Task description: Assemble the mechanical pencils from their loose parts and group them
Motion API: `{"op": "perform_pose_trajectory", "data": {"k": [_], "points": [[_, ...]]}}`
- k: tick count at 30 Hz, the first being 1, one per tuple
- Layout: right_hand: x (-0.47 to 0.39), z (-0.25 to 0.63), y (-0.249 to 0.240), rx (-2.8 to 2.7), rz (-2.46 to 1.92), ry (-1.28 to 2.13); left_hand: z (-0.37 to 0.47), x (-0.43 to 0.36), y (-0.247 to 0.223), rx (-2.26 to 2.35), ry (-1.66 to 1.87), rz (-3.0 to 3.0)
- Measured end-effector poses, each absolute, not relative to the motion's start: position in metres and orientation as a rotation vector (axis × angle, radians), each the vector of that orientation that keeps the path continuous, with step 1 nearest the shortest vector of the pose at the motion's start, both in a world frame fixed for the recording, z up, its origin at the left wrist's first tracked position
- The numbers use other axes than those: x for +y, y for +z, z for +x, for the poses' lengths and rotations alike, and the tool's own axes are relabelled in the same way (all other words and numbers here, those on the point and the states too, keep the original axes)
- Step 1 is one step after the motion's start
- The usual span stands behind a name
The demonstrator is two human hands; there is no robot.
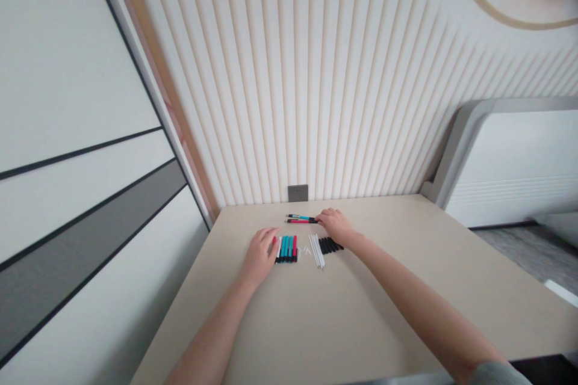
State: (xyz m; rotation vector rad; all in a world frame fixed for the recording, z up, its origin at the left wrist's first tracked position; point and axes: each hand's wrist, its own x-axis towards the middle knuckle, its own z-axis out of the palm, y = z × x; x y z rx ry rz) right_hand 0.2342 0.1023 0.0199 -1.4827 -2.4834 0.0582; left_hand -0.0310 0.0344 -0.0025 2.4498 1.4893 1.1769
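Observation:
My left hand (261, 254) rests on the table at the left end of a row of pen barrels, fingers loosely apart and touching the nearest ones. The row has turquoise barrels (285, 248), a red barrel (295, 248) and a white one beside my fingers. Farther back lie two assembled pens, a blue one (300, 217) and a red one (300, 221). The fingers of my right hand (335, 225) are closed at the right end of the red pen. Below that hand are several black pen parts (329, 245), partly covered by the wrist, and thin white refills (316, 251).
Small white pieces (306, 249) lie between the barrels and refills. The beige table (289, 325) meets a ribbed wall (280, 72) with a dark socket (298, 193). A white cabinet (81, 72) stands left, a grey-white headboard (510, 156) right.

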Motion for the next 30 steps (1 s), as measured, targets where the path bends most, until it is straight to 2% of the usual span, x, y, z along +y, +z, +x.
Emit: {"op": "perform_pose_trajectory", "data": {"k": [5, 11, 20, 30], "points": [[0.055, 0.246, 0.016, -2.230, -1.159, 0.251, -0.025, 0.028, -0.001, 1.411, 1.154, 2.421], [0.018, 0.248, 0.004, -2.033, -1.053, 0.555, -0.016, 0.021, 0.006, 1.308, 1.035, 2.484], [0.022, 0.249, 0.003, -1.906, -1.025, 0.623, -0.013, 0.025, 0.007, 1.371, 1.036, 2.374], [0.031, 0.253, -0.006, -1.838, -1.348, 0.647, -0.012, 0.021, 0.007, 1.265, 1.103, 2.448]]}}
